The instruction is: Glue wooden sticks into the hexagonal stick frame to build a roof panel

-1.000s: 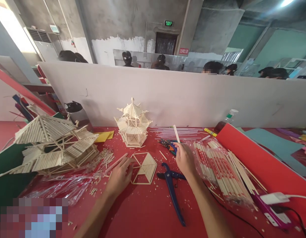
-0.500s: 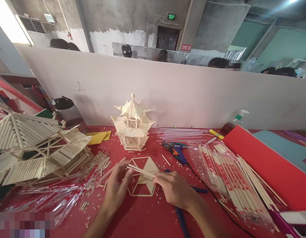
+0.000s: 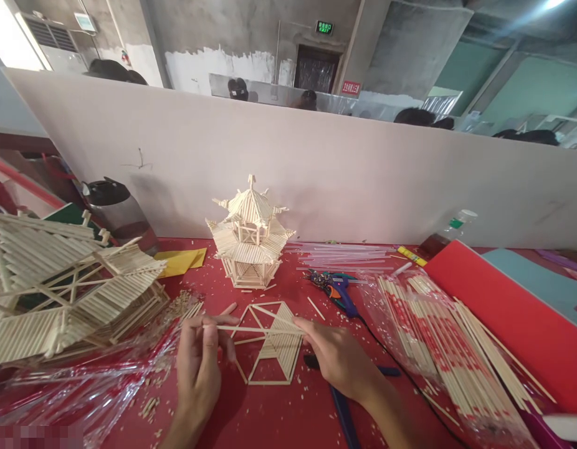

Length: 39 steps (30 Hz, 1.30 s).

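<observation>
Both hands have shifted since half a second ago: the left hand (image 3: 199, 362) has lifted off the red table (image 3: 279, 418) and now shares the wooden stick (image 3: 253, 328) that the right hand (image 3: 333, 357) brought across. Left hand: forearm enters from the near edge, palm turned toward the camera, fingers curled, thumb and fingertips pinched on the stick's left end. Right hand: forearm enters from the near right, back of hand up, fingertips closed on the stick's right end. Stick runs level, left to right, just above the flat stick frame (image 3: 270, 343), a hexagon-like outline partly filled with slats, lying near the middle of the table toward the near edge. Blue-handled pliers (image 3: 344, 405) lie under the right wrist. Small stick pagoda (image 3: 250, 234) stands upright at the far edge against the pale partition (image 3: 363, 181). Larger stick roof model (image 3: 68, 287) sits at the left edge over crumpled clear wrap. Bag of wrapped chopsticks (image 3: 438, 337) lies toward the right edge; its red print is too small to read. Glue gun (image 3: 338, 287) lies between pagoda and bag. Green exit sign (image 3: 324, 27) above the far door and a red placard (image 3: 350, 88) beside it: lettering not legible.
</observation>
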Tool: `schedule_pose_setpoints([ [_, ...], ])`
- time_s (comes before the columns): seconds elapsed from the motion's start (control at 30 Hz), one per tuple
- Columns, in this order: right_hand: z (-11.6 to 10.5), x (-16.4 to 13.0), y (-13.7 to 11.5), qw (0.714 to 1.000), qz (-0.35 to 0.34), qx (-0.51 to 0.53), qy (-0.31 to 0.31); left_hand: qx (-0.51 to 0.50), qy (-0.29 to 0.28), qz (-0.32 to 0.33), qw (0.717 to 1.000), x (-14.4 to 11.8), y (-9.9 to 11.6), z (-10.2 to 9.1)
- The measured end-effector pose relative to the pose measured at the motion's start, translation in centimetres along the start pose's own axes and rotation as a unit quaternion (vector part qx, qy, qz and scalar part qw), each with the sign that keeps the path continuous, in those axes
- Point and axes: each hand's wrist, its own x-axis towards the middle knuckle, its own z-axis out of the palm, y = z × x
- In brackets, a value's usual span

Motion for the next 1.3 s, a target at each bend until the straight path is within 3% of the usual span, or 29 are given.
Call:
schedule_pose_setpoints([
  [0.17, 0.1, 0.1, 0.4, 0.991, 0.101, -0.077, 0.038, -0.071, 0.082, -0.062, 0.992, 0.6, -0.2, -0.5],
  [0.33, 1.0, 0.3, 1.4, 0.972, 0.175, -0.143, 0.069, -0.081, 0.069, -0.068, 0.992, 0.7, -0.4, -0.8],
  [0.63, -0.3, 0.5, 1.5, 0.975, 0.167, -0.112, 0.097, -0.089, 0.045, -0.058, 0.993, 0.4, -0.2, -0.4],
  [0.97, 0.2, 0.3, 1.6, 0.958, 0.220, -0.183, 0.030, -0.065, 0.020, -0.066, 0.995, 0.2, -0.1, -0.5],
  [1.3, -3.2, -1.9, 4.0, 0.952, 0.246, -0.181, 0.014, -0.045, 0.024, -0.062, 0.997, 0.6, -0.2, -0.7],
])
